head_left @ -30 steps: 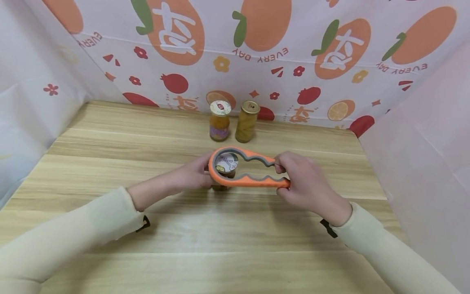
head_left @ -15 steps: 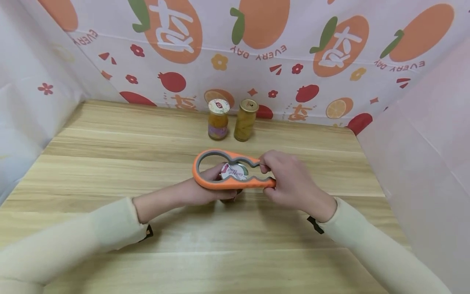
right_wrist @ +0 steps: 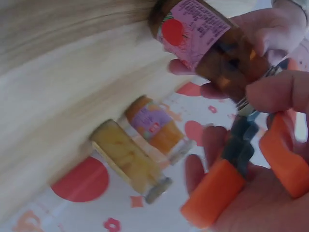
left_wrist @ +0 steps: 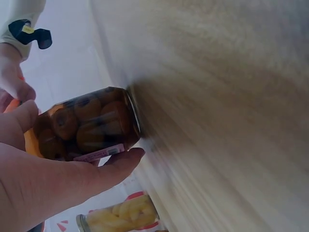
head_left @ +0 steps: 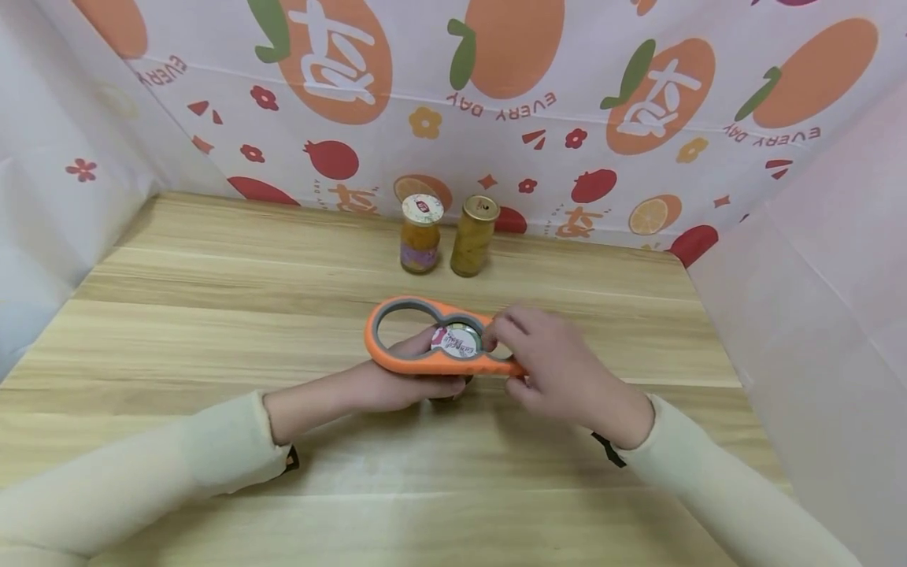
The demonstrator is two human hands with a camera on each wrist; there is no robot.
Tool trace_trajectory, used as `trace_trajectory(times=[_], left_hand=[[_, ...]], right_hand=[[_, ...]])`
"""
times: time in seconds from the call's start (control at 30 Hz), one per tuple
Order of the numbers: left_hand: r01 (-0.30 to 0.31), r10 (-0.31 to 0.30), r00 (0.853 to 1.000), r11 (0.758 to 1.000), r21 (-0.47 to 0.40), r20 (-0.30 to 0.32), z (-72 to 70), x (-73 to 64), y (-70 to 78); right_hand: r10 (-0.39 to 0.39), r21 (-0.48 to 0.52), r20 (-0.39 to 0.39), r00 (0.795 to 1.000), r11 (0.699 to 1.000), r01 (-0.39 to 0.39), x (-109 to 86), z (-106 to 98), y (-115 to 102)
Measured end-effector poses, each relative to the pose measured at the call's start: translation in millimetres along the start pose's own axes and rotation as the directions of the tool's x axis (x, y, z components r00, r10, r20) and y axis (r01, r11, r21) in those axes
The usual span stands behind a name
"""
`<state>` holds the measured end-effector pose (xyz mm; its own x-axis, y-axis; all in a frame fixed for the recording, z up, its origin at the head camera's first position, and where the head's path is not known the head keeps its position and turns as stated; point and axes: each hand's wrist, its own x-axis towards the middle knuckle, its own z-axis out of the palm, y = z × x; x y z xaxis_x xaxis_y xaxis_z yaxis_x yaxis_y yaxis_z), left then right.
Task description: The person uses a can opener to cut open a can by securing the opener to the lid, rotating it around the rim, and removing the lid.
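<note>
My left hand (head_left: pixel 386 386) grips a glass jar (left_wrist: pixel 87 123) of dark round fruit around its side. The jar has a pink label and a printed white lid (head_left: pixel 456 342). In the left wrist view its base is close to the wooden tabletop. My right hand (head_left: pixel 563 374) holds an orange jar opener (head_left: pixel 425 365) with a grey wavy lining by its handle end. The opener's narrower middle opening surrounds the lid, and its large round loop extends left over my left hand. In the right wrist view my right thumb (right_wrist: pixel 277 92) lies across the lid's edge.
Two more jars stand at the back of the wooden table (head_left: pixel 212 315): one with orange contents and a purple label (head_left: pixel 420 240), one taller with yellow pieces and a gold lid (head_left: pixel 473 244). A fruit-print curtain (head_left: pixel 425 71) hangs right behind them.
The jar has shifted right, and the opener left and down, so the lid moved from its large loop to its middle opening. My right hand has shifted left, fingers now nearer the lid.
</note>
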<state>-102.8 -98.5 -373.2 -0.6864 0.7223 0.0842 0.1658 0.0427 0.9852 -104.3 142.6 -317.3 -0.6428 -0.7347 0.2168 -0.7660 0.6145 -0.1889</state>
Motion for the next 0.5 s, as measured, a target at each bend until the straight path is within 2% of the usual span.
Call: trace_trajectory(times=[0.1, 0.2, 0.3, 0.5], left_hand=[[-0.023, 0.022, 1.000, 0.999, 0.028, 0.017, 2.3, 0.3, -3.6], [-0.026, 0.027, 1.000, 0.996, 0.081, -0.004, 4.4, -1.2, -5.1], [-0.022, 0.025, 0.999, 0.992, 0.126, -0.024, 5.5, -1.3, -5.2], [0.039, -0.028, 0.998, 0.985, 0.170, -0.064, 3.8, -0.2, -6.2]], right_hand=[[-0.018, -0.083, 0.073, 0.997, 0.996, 0.024, -3.0, 0.1, -6.1], [-0.007, -0.154, 0.124, 0.992, 0.988, 0.026, -5.3, 0.3, -11.7], [-0.009, -0.209, 0.138, 0.990, 0.977, 0.038, -6.6, 0.9, -14.7], [-0.036, -0.353, 0.161, 0.986, 0.931, 0.091, -6.4, 1.9, -16.1]])
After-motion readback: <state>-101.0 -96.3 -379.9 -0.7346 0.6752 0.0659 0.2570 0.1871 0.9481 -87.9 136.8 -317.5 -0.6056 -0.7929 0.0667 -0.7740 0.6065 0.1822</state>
